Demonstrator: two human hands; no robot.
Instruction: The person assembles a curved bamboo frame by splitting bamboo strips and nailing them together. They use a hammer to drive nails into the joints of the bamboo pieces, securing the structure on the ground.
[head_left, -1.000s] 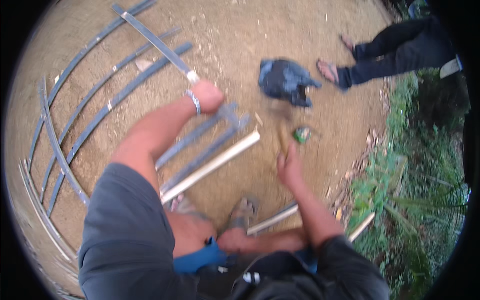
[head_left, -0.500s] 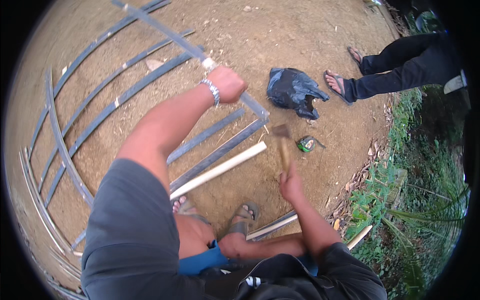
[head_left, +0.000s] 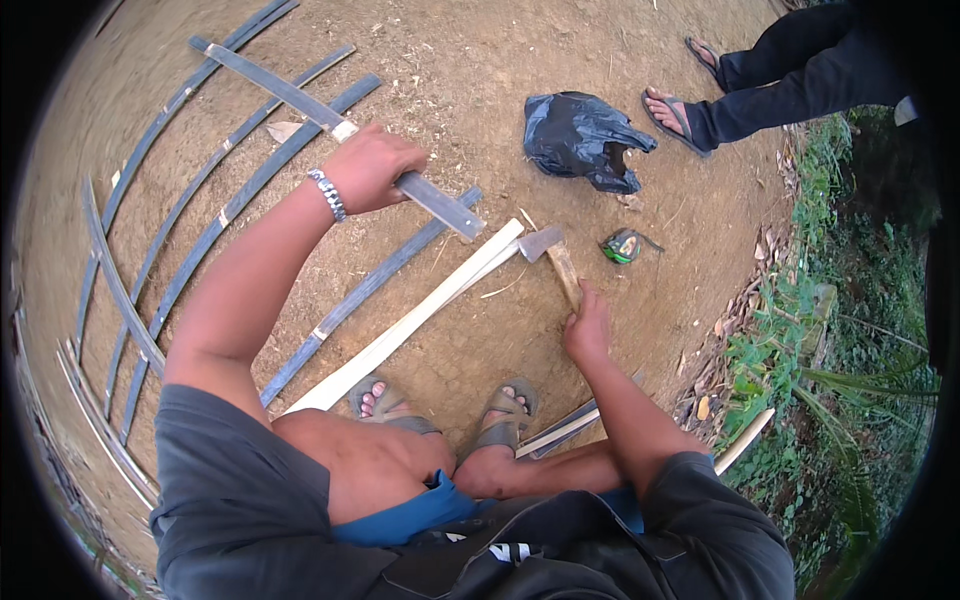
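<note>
Bamboo slat (head_left: 400, 186) — dark, gripped mid-length in closed left hand (head_left: 368, 168), raised over pale split strip (head_left: 410, 320) | right hand (head_left: 588, 330) wrapped round hatchet (head_left: 556, 258) handle, blade near strip's end | step: positioning for trimming — next likely needs steadying the slat.

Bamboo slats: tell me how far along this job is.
Done: several dark slats lie side by side on the dirt. In hand: the left hand grips a dark slat laid across them; the right hand holds a hatchet with its blade against the end of a pale strip. Left: the pale strip is uncut, and more strips lie by the person's feet.
</note>
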